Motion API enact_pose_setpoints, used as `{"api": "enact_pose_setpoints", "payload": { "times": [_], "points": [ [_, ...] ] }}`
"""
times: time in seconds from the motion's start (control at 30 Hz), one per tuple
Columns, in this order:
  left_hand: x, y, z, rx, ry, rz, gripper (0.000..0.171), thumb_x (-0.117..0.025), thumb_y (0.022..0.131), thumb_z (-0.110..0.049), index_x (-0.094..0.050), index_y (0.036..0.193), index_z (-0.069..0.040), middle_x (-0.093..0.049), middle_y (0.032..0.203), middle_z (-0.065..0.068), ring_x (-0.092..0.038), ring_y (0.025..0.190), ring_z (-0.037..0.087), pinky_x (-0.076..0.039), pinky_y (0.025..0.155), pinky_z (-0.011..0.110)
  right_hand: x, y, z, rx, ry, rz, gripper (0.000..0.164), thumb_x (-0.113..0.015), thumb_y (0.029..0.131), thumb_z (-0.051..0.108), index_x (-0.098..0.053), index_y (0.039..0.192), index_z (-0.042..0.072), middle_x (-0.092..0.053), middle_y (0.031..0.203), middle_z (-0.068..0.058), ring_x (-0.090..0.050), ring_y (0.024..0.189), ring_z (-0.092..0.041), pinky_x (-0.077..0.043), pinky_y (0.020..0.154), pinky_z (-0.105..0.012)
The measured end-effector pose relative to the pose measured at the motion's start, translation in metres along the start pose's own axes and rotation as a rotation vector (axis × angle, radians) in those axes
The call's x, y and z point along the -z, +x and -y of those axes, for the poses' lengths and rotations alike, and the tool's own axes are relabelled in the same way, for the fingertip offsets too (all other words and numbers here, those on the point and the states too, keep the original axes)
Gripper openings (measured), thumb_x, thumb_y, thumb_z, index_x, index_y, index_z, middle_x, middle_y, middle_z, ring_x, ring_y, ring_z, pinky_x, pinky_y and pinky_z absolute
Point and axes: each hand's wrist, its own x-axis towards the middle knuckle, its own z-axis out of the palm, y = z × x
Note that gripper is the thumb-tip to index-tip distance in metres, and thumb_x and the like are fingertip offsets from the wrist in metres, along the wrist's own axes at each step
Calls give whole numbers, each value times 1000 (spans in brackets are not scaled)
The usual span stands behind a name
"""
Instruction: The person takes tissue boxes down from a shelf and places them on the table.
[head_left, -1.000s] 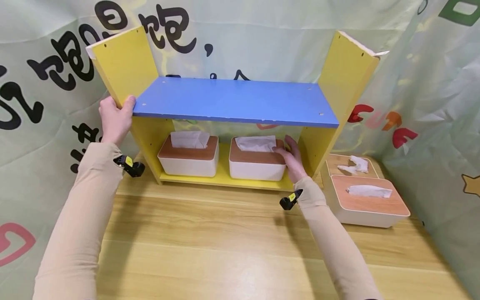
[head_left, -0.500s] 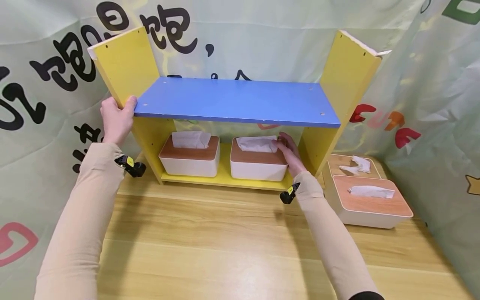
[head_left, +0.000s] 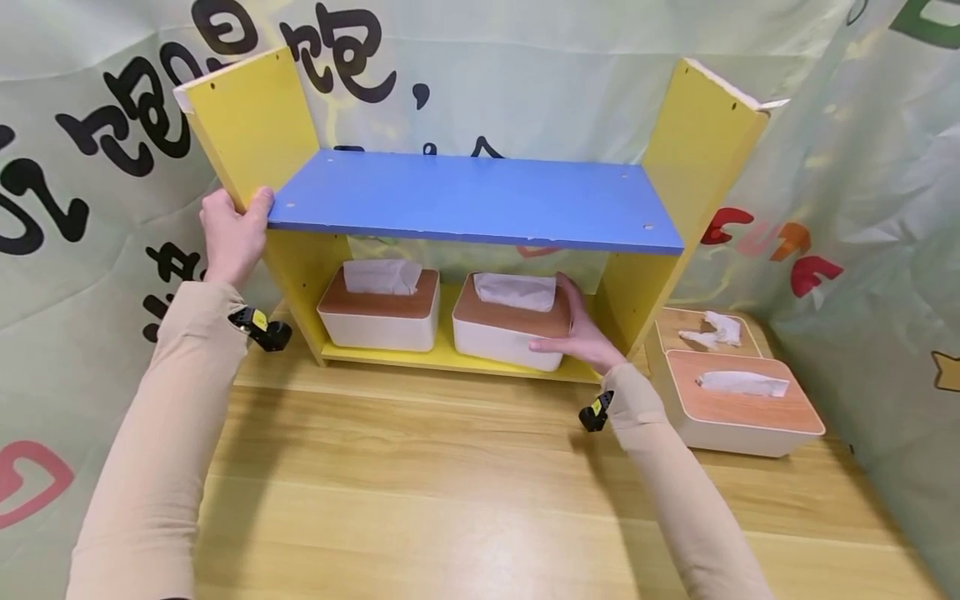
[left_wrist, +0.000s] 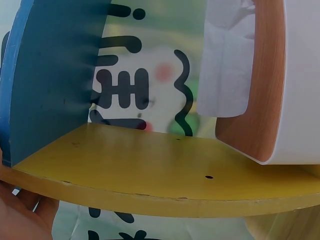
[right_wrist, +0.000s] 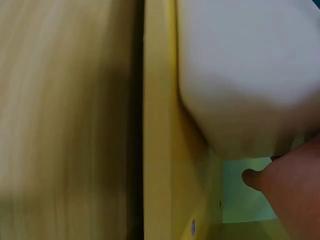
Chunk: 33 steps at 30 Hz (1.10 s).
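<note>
My left hand (head_left: 234, 237) grips the left yellow side panel of a small shelf unit (head_left: 480, 200), by the blue board. In the left wrist view its fingers (left_wrist: 25, 215) lie on the outer side of that panel. On the yellow bottom board, my right hand (head_left: 585, 333) holds the right end of a white tissue box (head_left: 495, 342) with a wood-look lid. The thumb lies across its front and the other fingers reach behind its right side. This box stands slightly turned, its right front corner near the board's front edge. A second tissue box (head_left: 378, 325) stands to its left.
Two more tissue boxes stand outside the unit at the right, a nearer one (head_left: 742, 408) and a farther one (head_left: 675, 325). A wooden table (head_left: 420, 483) lies in front. A printed cloth (head_left: 525, 75) hangs behind.
My right hand has moved from the lid's right edge to a grip around the box's right end. The box has turned slightly, its right end coming forward. My left hand stays in place.
</note>
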Motion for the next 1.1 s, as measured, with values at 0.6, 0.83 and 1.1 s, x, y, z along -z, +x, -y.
{"api": "enact_pose_setpoints", "payload": {
  "times": [0.6, 0.83, 1.1],
  "points": [
    [0, 0, 1, -3, -12, -6, 35, -56, 99, -43, -63, 112, -11, -67, 105, -4, -62, 87, -2, -45, 74, 14, -5, -2, -13, 20, -90, -20, 124, -89, 72, 17, -4, 159, 35, -11, 164, -14, -24, 149, -37, -25, 120, -62],
    [-1, 0, -1, -6, -9, -1, 38, -56, 99, -44, -62, 117, -10, -67, 112, 1, -63, 89, -1, -45, 75, 15, -8, -3, -17, 53, -100, -43, 126, -90, 69, 15, -5, 160, 30, -12, 161, -19, -28, 144, -40, -28, 118, -63],
    [-1, 1, 1, -2, -2, 9, 41, -55, 100, -45, -62, 120, -10, -67, 120, 6, -64, 92, -1, -47, 79, 13, -11, -5, -16, 73, -56, -49, 127, -90, 67, 12, -5, 161, 24, -16, 161, -18, -30, 143, -39, -27, 119, -62]
  ]
}}
